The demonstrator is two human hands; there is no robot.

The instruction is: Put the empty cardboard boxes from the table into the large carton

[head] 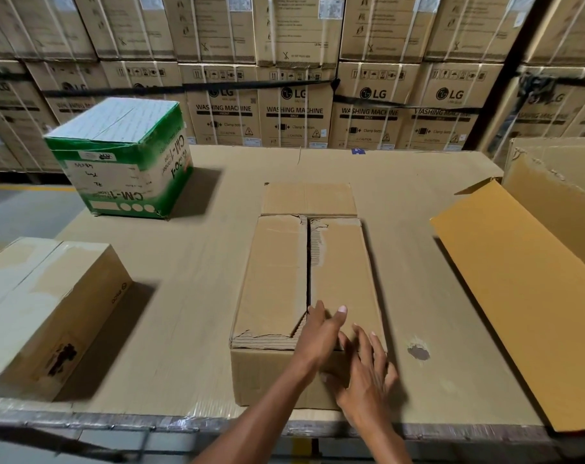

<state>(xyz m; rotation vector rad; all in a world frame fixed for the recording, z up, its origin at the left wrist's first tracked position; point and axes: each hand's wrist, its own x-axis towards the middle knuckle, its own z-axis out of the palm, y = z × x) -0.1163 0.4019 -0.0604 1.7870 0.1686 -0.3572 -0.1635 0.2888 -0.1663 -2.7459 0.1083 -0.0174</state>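
Cardboard covers the whole table (pixel 190 296). At its near left edge sits a plain brown box (pixel 47 306), shut, with tape over the top. Further off on the left stands a green-and-white box (pixel 117 155), printed upside down. In the middle — right in front of me — lies a long brown box (pixel 304 279), its top flaps torn along the seam. My left hand (pixel 318 336) rests flat on its near end, fingers straight; my right hand (pixel 368 373) is spread against the near right corner, not curled round anything. On the right stands the large carton (pixel 559 209), one long flap (pixel 518 296) lying open across the table — well apart from the long box.
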